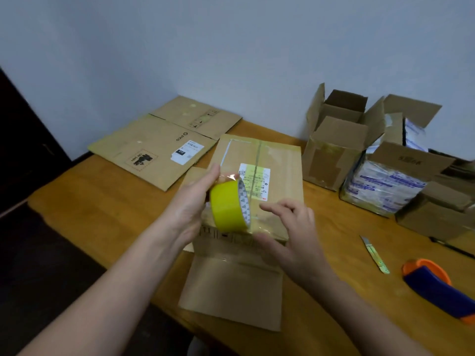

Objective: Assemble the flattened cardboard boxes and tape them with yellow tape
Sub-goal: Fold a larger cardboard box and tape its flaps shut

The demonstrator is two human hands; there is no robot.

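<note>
My left hand grips a roll of yellow tape and holds it upright above a brown cardboard box at the middle of the table. That box carries a white shipping label and old clear tape, and one flap lies flat toward me. My right hand hovers just right of the roll with fingers spread, thumb and forefinger near the roll's edge, holding nothing I can see. Two flattened boxes lie at the back left.
The wooden table drops off at its left edge into a dark floor. Several open boxes and a plastic-wrapped pack stand at the back right. A small utility knife and a blue and orange tape dispenser lie at the right.
</note>
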